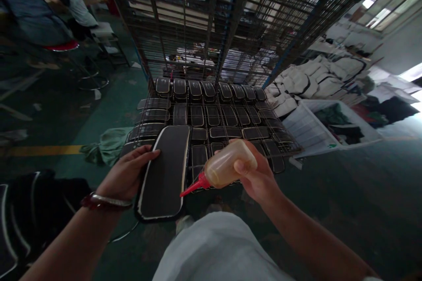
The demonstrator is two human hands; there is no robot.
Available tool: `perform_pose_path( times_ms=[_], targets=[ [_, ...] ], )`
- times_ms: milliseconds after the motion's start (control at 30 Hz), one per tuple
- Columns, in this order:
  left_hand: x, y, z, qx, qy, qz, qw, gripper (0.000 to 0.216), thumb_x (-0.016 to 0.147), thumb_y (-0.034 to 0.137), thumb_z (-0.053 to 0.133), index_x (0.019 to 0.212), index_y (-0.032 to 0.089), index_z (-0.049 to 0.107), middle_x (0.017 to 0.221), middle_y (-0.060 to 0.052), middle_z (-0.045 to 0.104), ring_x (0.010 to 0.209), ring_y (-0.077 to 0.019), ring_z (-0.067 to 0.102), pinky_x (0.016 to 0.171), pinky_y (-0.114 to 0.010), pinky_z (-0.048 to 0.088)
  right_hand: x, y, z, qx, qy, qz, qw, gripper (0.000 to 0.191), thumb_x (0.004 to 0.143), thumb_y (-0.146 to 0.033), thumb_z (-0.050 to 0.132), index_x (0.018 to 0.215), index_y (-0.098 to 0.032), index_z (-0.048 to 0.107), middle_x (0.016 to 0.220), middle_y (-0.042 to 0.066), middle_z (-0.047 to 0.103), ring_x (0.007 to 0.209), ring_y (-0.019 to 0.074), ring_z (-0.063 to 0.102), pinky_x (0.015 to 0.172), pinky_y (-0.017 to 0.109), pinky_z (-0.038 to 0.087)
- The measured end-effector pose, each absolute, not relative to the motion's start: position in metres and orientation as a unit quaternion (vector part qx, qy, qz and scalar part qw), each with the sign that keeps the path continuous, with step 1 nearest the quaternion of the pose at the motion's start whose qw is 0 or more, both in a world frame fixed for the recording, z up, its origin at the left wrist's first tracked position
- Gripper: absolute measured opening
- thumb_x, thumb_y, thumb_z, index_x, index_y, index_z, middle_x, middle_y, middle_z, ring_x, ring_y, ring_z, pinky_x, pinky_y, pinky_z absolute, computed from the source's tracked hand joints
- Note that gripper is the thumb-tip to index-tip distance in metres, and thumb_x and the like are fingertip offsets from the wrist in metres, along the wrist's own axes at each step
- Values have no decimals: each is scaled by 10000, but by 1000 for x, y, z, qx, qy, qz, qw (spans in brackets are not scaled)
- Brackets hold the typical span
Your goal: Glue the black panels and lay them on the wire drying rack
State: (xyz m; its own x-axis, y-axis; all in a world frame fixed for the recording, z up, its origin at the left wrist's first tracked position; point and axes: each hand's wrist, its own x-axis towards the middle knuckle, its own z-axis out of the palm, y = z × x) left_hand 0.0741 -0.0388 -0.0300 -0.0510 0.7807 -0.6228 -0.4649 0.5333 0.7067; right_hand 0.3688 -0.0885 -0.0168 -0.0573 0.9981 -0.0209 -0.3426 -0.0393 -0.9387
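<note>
My left hand (127, 173) grips the left edge of a flat black oblong piece (165, 171) with a pale rim, held up over my lap. My right hand (259, 175) is wrapped round a yellowish squeeze bottle (227, 164). Its red nozzle (191, 188) points left and touches the lower right edge of the piece. A bracelet (105, 202) sits on my left wrist.
Just ahead, a wire rack shelf (290, 147) holds several rows of similar black pieces (214, 116), with tall wire racking (204, 17) above. A white bin (306, 129) and white bags (316, 77) are at right, a green cloth (105, 145) at left, a seated person (49, 4) far left.
</note>
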Motion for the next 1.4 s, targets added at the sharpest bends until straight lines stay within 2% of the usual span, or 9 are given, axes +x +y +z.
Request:
perform_pose_path(
  times_ms=[100, 233, 467, 567, 700, 933, 1133, 1300, 1400],
  targets=[
    [72, -37, -29, 148, 585, 462, 650, 221, 934, -39, 639, 896, 167, 709, 634, -35, 778, 441, -225, 740, 406, -345, 649, 367, -89, -16, -385, -413, 611, 555, 561, 829, -537, 985, 1243, -256, 729, 1062, 97, 830, 1030, 342, 807, 974, 519, 644],
    [73, -35, -25, 99, 590, 484, 638, 250, 1001, -25, 569, 885, 157, 697, 591, 6, 744, 394, -167, 698, 454, -281, 656, 367, -89, -18, -384, -411, 597, 572, 570, 836, -515, 986, 1272, -261, 721, 1105, 102, 842, 1069, 347, 815, 997, 520, 649],
    [80, -35, -35, -13, 573, 532, 623, 340, 1079, 0, 441, 944, 85, 742, 620, -44, 783, 477, -157, 756, 583, -225, 692, 368, -88, -23, -392, -393, 536, 636, 589, 869, -465, 960, 1348, -266, 681, 1188, 116, 831, 1139, 364, 804, 1046, 560, 647],
    [86, -36, -41, -38, 558, 560, 611, 347, 1073, -24, 434, 1063, 74, 767, 683, -39, 821, 540, -143, 786, 637, -212, 704, 369, -87, -26, -392, -395, 498, 665, 573, 898, -441, 937, 1372, -269, 664, 1223, 119, 823, 1147, 365, 803, 1038, 572, 653],
    [93, -38, -49, -67, 539, 584, 603, 400, 1060, -44, 433, 1229, 73, 776, 716, -27, 832, 573, -146, 801, 626, -208, 706, 371, -91, -33, -390, -410, 462, 683, 563, 925, -425, 918, 1399, -290, 646, 1264, 109, 812, 1194, 355, 790, 1055, 565, 644],
    [101, -36, -51, -97, 527, 607, 587, 481, 1023, -81, 450, 1337, 92, 771, 864, -63, 879, 579, -129, 784, 601, -174, 686, 370, -110, -53, -402, -439, 463, 657, 618, 987, -441, 859, 1506, -298, 555, 1365, 133, 782, 1245, 345, 766, 1028, 526, 645],
    [105, -38, -42, -98, 525, 609, 587, 477, 1044, -88, 423, 1340, 85, 754, 755, -19, 843, 534, -114, 763, 602, -151, 671, 368, -116, -55, -380, -453, 498, 634, 547, 1002, -450, 845, 1456, -291, 584, 1379, 148, 780, 1192, 335, 784, 985, 500, 647],
    [103, -42, -44, -86, 528, 596, 599, 529, 984, -115, 484, 1367, 125, 759, 850, -38, 880, 593, -131, 792, 623, -178, 686, 378, -97, -38, -396, -463, 440, 660, 563, 996, -424, 860, 1471, -320, 576, 1401, 125, 774, 1255, 335, 749, 1093, 542, 580],
    [97, -42, -44, -92, 522, 592, 607, 482, 981, -108, 479, 1279, 134, 770, 756, -15, 840, 561, -124, 776, 587, -161, 664, 380, -90, -33, -399, -464, 430, 664, 589, 962, -425, 897, 1457, -324, 594, 1401, 115, 774, 1267, 336, 742, 1124, 547, 562]
  ],
)
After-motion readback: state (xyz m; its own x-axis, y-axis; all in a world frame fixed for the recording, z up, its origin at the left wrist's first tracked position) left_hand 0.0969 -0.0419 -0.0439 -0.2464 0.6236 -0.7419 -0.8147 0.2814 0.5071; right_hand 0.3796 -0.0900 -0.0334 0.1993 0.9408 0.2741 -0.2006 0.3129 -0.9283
